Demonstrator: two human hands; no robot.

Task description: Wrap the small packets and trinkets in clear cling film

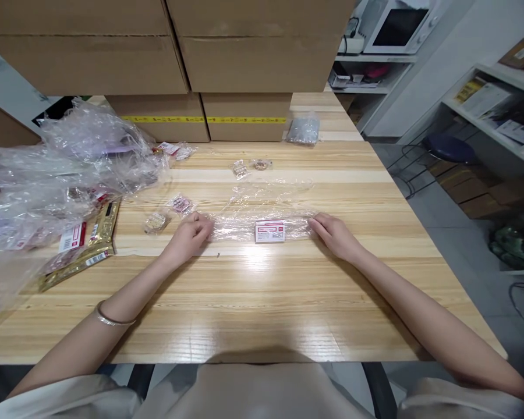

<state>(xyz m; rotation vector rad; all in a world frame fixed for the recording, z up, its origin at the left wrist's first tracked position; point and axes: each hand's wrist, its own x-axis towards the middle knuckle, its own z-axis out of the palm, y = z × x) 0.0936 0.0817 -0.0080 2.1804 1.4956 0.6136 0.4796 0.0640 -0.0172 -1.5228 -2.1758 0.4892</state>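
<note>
A sheet of clear plastic film (233,226), perhaps a bag, lies spread on the wooden table (253,308) in front of me. My left hand (191,235) pinches its left end, and my right hand (334,234) pinches its right end. Between the hands, a small white and red box (269,231) lies against the film; whether it is inside or on top, I cannot tell. Close to my left hand are a small packet with pinkish contents (180,203) and another clear packet (155,222).
Crumpled clear plastic bags (82,157) pile up on the left, beside a gold pouch (103,227). Large cardboard boxes (244,64) wall off the table's back. Two little wrapped packets (240,169) sit beyond the film. A grey plastic-wrapped bundle (304,129) lies at back right.
</note>
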